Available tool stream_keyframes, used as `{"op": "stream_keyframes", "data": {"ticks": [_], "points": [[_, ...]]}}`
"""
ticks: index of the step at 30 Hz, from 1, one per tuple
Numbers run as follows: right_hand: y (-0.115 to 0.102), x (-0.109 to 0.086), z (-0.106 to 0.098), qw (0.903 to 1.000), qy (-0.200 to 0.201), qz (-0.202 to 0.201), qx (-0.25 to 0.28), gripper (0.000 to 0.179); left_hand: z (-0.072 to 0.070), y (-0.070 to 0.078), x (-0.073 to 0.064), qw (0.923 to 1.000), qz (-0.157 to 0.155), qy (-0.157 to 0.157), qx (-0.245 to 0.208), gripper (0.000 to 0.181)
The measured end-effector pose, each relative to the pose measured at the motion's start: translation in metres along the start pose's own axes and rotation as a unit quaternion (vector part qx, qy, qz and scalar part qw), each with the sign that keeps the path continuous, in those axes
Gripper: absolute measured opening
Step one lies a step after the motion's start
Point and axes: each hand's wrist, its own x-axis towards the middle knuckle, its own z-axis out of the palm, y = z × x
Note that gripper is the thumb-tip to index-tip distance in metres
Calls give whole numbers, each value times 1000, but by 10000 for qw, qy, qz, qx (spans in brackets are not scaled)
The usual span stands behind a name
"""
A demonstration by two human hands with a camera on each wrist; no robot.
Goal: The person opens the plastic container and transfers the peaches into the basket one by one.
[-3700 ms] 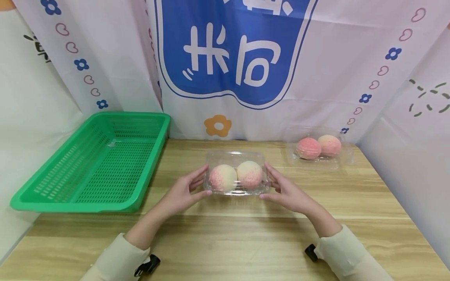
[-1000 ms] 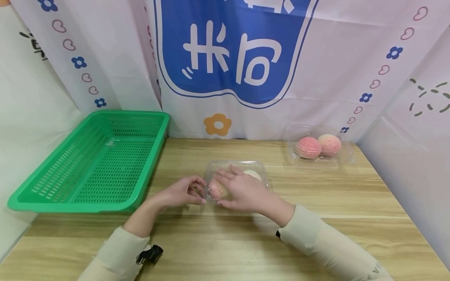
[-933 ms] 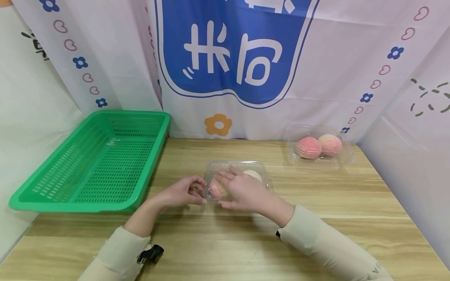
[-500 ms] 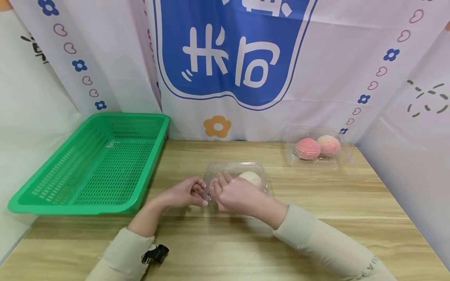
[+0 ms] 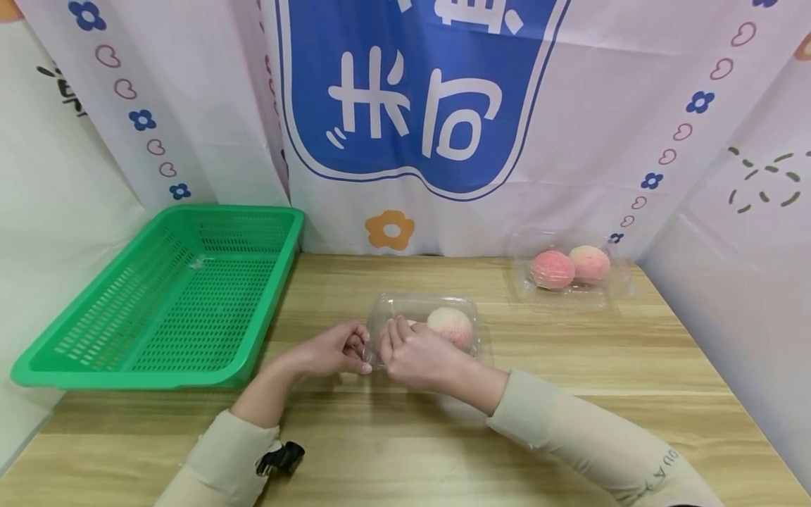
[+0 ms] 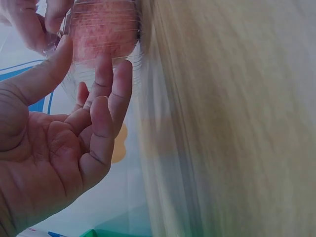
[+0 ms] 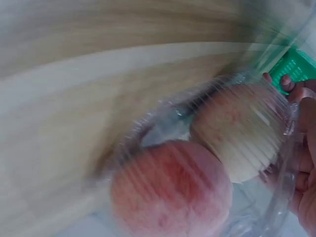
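Note:
A clear plastic clamshell box (image 5: pixel 472 310) lies mid-table with two pink-and-cream peaches inside. The right peach (image 5: pixel 449 327) shows plainly; the left one is mostly behind my right hand (image 5: pixel 421 354) in the head view. That hand reaches across the box's front, fingers curled, and pinches its rim near the left end. At this same end, the thumb and fingertips of my left hand (image 5: pixel 329 348) hold the box corner. In the left wrist view the left hand (image 6: pixel 69 128) has its fingertips against the ridged end wall. Whether the lid is fastened I cannot tell.
A green perforated basket (image 5: pixel 260 331) stands on the left of the wooden table (image 5: pixel 405 451). Another clear box (image 5: pixel 519 246) with two peaches (image 5: pixel 553 270) sits at the back right. A printed cloth (image 5: pixel 570 141) hangs behind the table.
Earlier both hands held the box's two ends. Then my right hand lay flat over the lid; now its fingers have curled at the left end, uncovering the right peach. The left hand hardly moved recently.

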Motion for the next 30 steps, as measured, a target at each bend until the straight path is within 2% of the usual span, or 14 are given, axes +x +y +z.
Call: {"op": "stream_keyframes", "data": {"ticks": [4, 7, 9, 13, 17, 22, 26, 30], "points": [[1, -5, 5, 9977, 445, 264, 438, 41, 0, 0, -1, 10000, -63, 38, 9, 33], [2, -7, 5, 9946, 635, 381, 724, 44, 0, 0, -1, 9997, -209, 81, 17, 35], [4, -8, 3, 9931, 583, 452, 911, 43, -1, 0, -1, 9995, -313, 97, 27, 36], [10, -16, -1, 9864, 180, 688, 1480, 47, -1, 1, 0, 9989, -445, 123, 65, 38], [17, -28, 0, 9657, 68, 1002, 2396, 55, -1, 2, 0, 9987, -495, 128, 48, 41], [30, -47, 6, 9283, 87, 1293, 3485, 66, -1, 2, 0, 9980, -608, 153, -33, 42], [41, -64, 10, 9034, 34, 1449, 4036, 72, -1, 3, 0, 9982, -577, 131, -25, 43], [50, -81, 10, 8900, -163, 1681, 4236, 77, -1, 2, 0, 9991, -423, 62, -4, 42]]}}
